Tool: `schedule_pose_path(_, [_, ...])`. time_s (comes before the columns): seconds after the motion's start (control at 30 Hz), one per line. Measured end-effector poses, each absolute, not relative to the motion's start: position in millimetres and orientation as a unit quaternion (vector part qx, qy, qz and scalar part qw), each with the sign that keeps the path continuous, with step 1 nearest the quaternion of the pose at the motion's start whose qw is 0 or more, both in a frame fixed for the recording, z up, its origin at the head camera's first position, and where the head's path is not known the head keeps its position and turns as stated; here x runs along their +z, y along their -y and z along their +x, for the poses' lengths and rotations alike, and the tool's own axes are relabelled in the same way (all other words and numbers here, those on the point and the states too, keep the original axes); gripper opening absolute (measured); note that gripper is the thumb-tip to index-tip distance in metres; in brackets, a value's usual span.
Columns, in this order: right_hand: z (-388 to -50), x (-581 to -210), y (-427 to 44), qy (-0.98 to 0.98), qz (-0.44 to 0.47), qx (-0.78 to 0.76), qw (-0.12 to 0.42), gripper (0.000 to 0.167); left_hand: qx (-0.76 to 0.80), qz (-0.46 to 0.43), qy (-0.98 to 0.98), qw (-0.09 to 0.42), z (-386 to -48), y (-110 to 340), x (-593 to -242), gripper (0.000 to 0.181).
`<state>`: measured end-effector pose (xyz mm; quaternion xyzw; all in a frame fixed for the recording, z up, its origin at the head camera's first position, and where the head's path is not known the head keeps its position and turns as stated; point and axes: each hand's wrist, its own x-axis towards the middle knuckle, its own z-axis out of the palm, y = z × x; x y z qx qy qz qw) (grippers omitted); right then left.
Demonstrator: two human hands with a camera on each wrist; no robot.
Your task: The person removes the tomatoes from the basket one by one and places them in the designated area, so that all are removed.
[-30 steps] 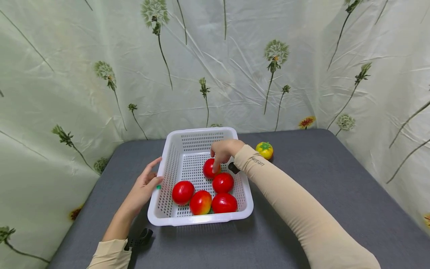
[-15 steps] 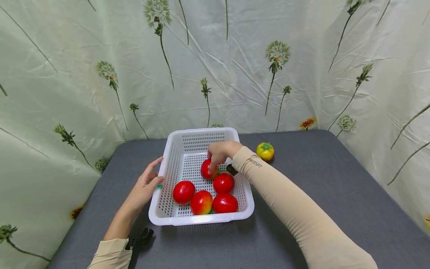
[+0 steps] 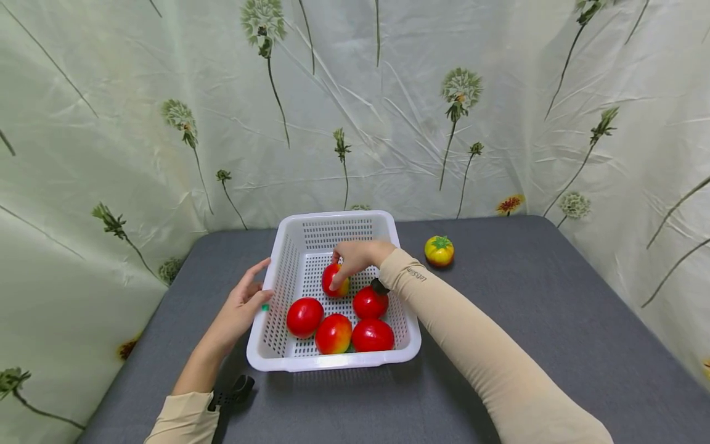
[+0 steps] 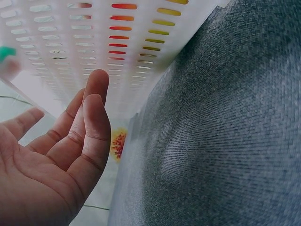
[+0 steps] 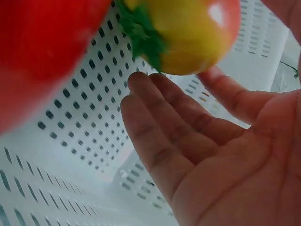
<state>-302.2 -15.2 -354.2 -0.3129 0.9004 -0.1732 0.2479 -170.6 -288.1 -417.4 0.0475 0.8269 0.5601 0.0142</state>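
Observation:
In the head view my right hand [image 3: 355, 258] reaches into the white perforated plastic basket [image 3: 333, 362]. Its thumb and fingers hold a red-and-yellow tomato [image 3: 333, 282] above the basket floor. The right wrist view shows this tomato [image 5: 188, 37] with its green leafy top, fingertips against its underside. Several more red tomatoes lie inside, among them one at the left [image 3: 304, 317] and one at the front right [image 3: 373, 335]. My left hand [image 3: 238, 311] touches the basket's left rim; in the left wrist view its loosely bent fingers [image 4: 96, 117] are beside the wall.
A yellow tomato [image 3: 439, 251] with a green top sits on the dark grey cloth-covered table [image 3: 532, 296], right of the basket. A flower-printed curtain [image 3: 405, 123] hangs behind the table. A black strap [image 3: 235, 393] is at my left wrist.
My right hand has moved left inside the basket, carrying the tomato away from the one beside it. The left hand stays at the rim, and the basket has hardly moved.

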Motion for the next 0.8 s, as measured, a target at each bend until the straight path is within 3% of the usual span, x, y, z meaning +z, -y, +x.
schedule_pose_path(0.8, [-306,-351,5,-0.853,-0.352,-0.297,0.247,0.059,0.560,0.048,-0.827,0.016,-171,288,-417,0.067])
